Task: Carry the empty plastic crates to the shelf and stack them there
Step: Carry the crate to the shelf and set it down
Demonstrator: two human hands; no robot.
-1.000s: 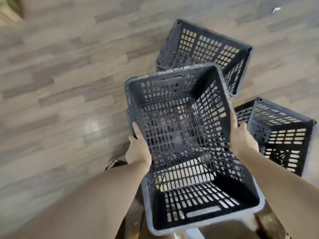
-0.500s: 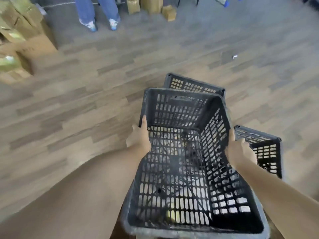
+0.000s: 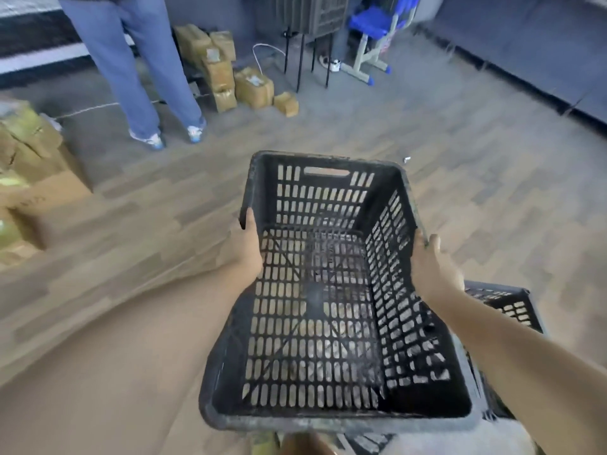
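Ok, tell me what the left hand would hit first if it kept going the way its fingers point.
The left hand, gripping the crate at its left rim, points forward and slightly left. Bare floor comes first, then probably the standing person's shoes, though depth is hard to judge.

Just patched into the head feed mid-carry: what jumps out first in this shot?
The dark slotted plastic crate fills the centre, empty and held up off the floor, with the left hand gripping its left rim and the right hand its right rim. Beyond it at upper left stands another person in blue trousers, beside stacked cardboard boxes. A second crate peeks out at lower right.
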